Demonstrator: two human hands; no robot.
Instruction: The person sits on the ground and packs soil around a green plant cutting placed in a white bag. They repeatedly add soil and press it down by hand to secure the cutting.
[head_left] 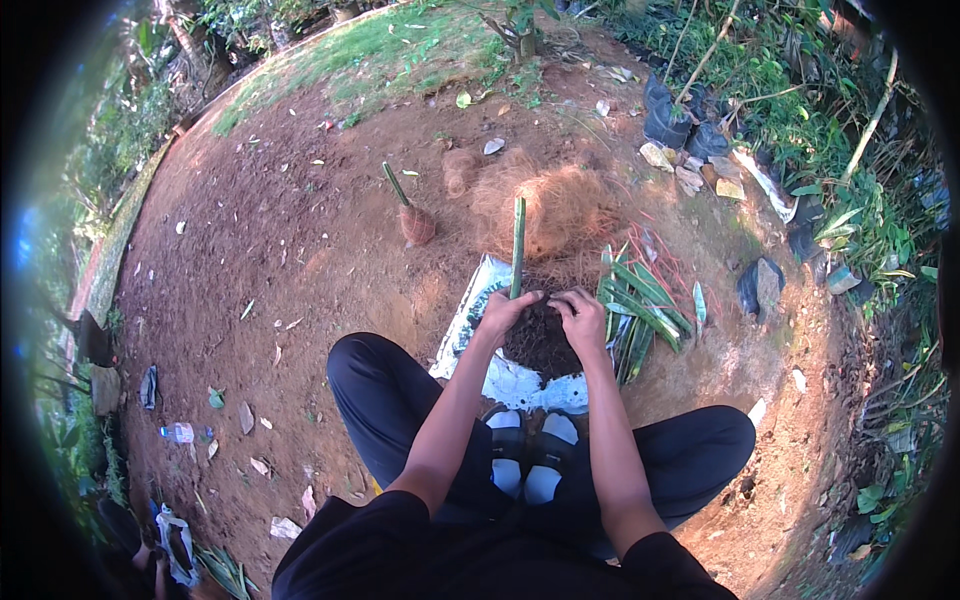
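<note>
Right now I have my left hand [497, 315] and right hand [582, 318] curled narrow, pressing on the dark crumbly soil mound [540, 345] around an upright green stem cutting [517, 245], on the white plastic sheet [515, 385]. Loose green cuttings [640, 300] crowd the right edge; bare reddish ground [300, 250] lies open to the left.

we see bare reddish ground [300, 230] scattered with dry leaves, a grass patch [390, 50] at the top, black nursery bags [668, 115] upper right, a planted cutting wrapped in fibre [412, 218] standing apart, and a plastic bottle [178, 432] lying at lower left.
</note>
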